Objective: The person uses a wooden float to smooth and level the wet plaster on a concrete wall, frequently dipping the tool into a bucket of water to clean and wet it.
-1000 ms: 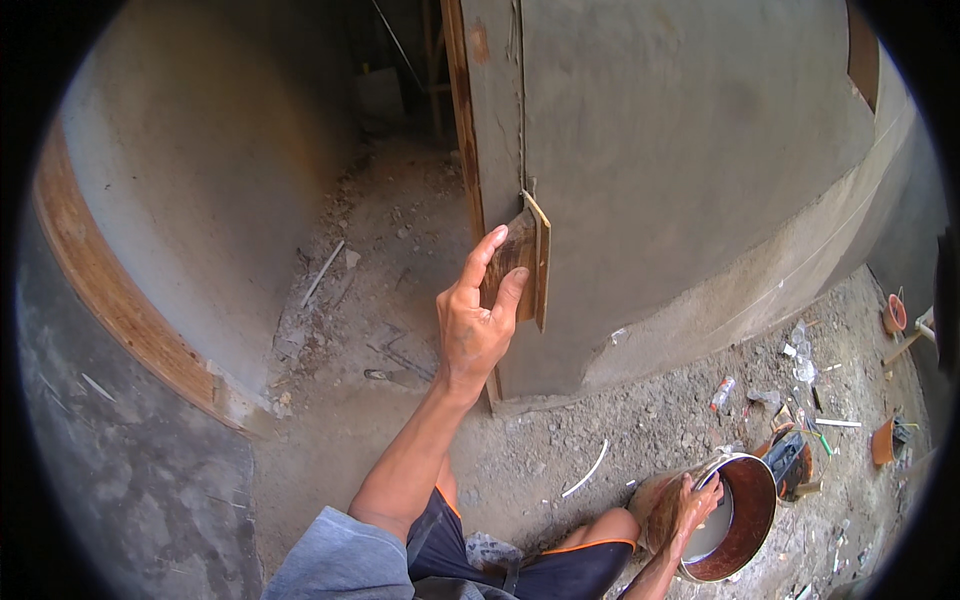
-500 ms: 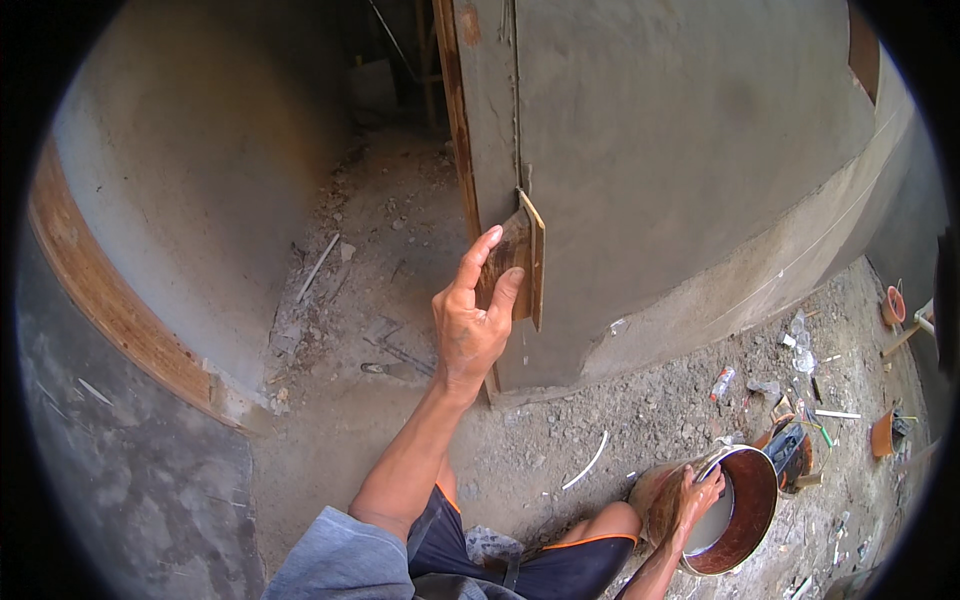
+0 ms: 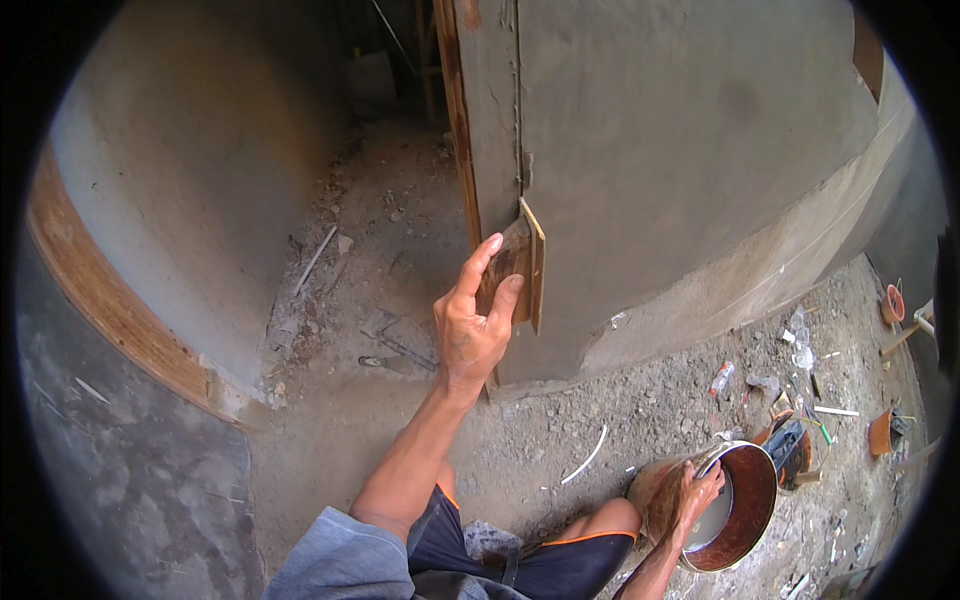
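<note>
My left hand (image 3: 470, 335) is closed on a wooden float (image 3: 512, 262), thumb on one side and fingers on the other. The float is a small board with a second thin board along its right edge, and it stands against the plastered wall's vertical corner. Low on the right, my right hand (image 3: 697, 497) grips the rim of a rusty metal bucket (image 3: 752, 510), with fingers curled over into it. A dark edge shows by those fingers, but I cannot tell what it is. Whitish liquid (image 3: 712, 525) lies inside the bucket.
Grey plaster covers the wall (image 3: 680, 170) beside a doorway with a wooden frame (image 3: 455, 110). Rubble lies in the doorway. A curved wooden edge (image 3: 110, 300) runs at left. Beyond the bucket are an orange container (image 3: 882, 432), a plastic bottle (image 3: 721, 378) and scattered debris.
My left hand and the float have slid slightly down along the wall corner. My right hand stays on the bucket rim.
</note>
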